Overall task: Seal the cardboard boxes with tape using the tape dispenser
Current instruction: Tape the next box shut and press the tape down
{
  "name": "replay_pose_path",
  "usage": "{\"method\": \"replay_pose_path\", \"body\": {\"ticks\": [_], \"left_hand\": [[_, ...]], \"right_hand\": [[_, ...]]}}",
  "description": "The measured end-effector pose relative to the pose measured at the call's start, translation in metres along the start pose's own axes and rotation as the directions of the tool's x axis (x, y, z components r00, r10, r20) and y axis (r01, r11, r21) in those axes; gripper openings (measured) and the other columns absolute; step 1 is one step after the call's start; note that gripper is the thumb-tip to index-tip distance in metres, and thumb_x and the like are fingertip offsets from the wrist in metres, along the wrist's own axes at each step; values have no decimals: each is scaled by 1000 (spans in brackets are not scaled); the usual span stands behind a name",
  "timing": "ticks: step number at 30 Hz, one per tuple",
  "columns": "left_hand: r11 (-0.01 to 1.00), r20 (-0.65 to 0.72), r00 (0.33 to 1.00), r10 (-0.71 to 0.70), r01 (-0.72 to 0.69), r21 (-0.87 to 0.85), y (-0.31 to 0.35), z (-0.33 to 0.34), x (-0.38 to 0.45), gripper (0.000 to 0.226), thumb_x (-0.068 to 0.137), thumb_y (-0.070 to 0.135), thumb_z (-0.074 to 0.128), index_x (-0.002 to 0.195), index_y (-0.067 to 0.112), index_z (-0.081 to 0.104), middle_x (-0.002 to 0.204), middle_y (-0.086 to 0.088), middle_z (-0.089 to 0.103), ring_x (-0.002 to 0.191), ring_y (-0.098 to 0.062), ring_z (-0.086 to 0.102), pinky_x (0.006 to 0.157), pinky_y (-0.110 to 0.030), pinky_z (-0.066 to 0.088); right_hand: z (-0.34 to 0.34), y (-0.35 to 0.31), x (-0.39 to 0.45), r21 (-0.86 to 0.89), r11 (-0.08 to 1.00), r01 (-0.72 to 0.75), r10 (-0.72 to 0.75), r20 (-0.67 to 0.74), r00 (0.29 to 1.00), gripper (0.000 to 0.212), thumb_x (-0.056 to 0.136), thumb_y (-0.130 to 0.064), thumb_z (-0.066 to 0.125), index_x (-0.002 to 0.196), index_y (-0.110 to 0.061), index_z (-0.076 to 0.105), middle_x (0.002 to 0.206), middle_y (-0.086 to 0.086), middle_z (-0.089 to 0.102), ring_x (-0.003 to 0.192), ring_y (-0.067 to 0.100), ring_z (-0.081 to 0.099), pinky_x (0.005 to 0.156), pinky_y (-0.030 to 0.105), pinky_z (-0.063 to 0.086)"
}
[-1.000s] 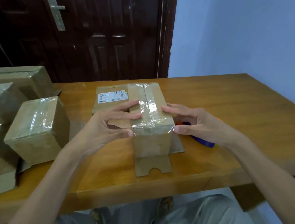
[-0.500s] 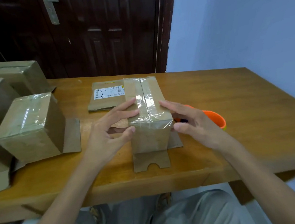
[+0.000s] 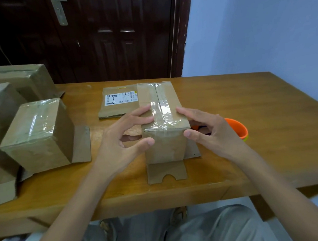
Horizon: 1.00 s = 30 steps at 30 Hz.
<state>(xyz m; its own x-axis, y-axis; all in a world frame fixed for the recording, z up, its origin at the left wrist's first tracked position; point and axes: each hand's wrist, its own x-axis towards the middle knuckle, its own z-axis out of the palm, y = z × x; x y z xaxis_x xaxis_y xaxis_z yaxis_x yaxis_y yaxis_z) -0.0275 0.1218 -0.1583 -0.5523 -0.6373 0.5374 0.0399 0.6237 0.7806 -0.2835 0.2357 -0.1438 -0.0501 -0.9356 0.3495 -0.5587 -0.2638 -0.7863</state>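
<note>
A small cardboard box (image 3: 166, 146) stands in the middle of the wooden table (image 3: 257, 103), with clear tape running along its top seam and down over the front edge. My left hand (image 3: 118, 142) touches the box's top left edge with straight fingers, its thumb on the front face. My right hand (image 3: 212, 133) mirrors it, fingertips on the top right edge and thumb at the front right corner. An orange tape dispenser (image 3: 237, 127) lies just right of the box, mostly hidden behind my right hand.
A taped box (image 3: 35, 133) sits at the left with more stacked boxes (image 3: 9, 84) behind it. A flattened carton with a white label (image 3: 118, 102) lies behind the middle box. Loose flaps stick out at the box's base. A dark door (image 3: 110, 38) stands beyond the table.
Both hands stay on the box's top edges with little movement. The view has shifted, and more of the orange dispenser shows behind my right hand.
</note>
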Motion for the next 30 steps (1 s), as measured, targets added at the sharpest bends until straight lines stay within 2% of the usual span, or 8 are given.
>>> {"method": "replay_pose_path", "body": {"ticks": [5,8,11,14,17,23,26,30], "left_hand": [[999,-61,998,-15,12,-49,-2,8,1,36,88,22,79,123,15,73,144,9,64,140,-6,53,82,-28,64],[996,-68,997,-29,23,-83,0,9,0,37,86,22,80,121,15,73,143,9,65,139,-5,54,81,-27,64],[999,-136,990,-46,44,-18,5,16,1,43,80,34,85,118,17,74,140,14,65,137,-1,54,81,-18,61],[991,-222,975,-10,40,131,8,25,2,49,77,48,85,114,19,73,137,15,66,133,5,54,80,-9,56],[998,-223,974,-23,36,55,5,27,0,46,79,41,84,117,17,75,139,13,67,136,1,54,80,-20,62],[999,-158,986,-48,46,-17,4,22,-1,34,90,20,80,124,15,76,141,11,67,136,-2,57,84,-26,64],[1000,-93,996,-8,9,8,5,17,-2,31,98,13,72,129,15,74,144,11,65,138,-4,55,89,-22,61],[998,-67,997,35,-32,48,4,12,-2,29,106,17,60,132,14,72,145,9,65,139,-8,56,92,-29,61]], "right_hand": [[4,7,0,-144,988,52,-58,-38,998,55,99,-38,65,152,-28,54,150,-15,57,131,-3,56,82,16,58],[15,1,1,-190,981,47,-76,-148,986,59,95,-58,64,145,-28,60,134,-17,66,111,2,68,72,26,63],[37,-12,4,-327,944,41,-141,-289,947,62,88,-72,65,129,-27,61,112,-23,67,91,3,71,63,24,60],[55,-17,5,-407,913,-19,-155,-391,907,59,87,-76,65,124,-30,58,107,-27,60,88,2,68,63,26,60],[55,-14,3,-357,934,-6,-145,-394,908,58,88,-73,64,127,-31,60,104,-33,58,90,1,68,65,26,60],[39,2,2,-338,941,38,-134,-265,955,49,101,-56,58,140,-26,59,122,-15,69,95,-1,66,66,13,52],[36,9,-1,-348,933,87,-172,-221,960,46,107,-48,49,148,-26,57,138,-2,68,103,5,69,72,14,53],[35,10,-2,-332,936,117,-193,-205,960,47,111,-45,36,151,-28,54,148,-1,62,119,8,66,81,24,58]]}}
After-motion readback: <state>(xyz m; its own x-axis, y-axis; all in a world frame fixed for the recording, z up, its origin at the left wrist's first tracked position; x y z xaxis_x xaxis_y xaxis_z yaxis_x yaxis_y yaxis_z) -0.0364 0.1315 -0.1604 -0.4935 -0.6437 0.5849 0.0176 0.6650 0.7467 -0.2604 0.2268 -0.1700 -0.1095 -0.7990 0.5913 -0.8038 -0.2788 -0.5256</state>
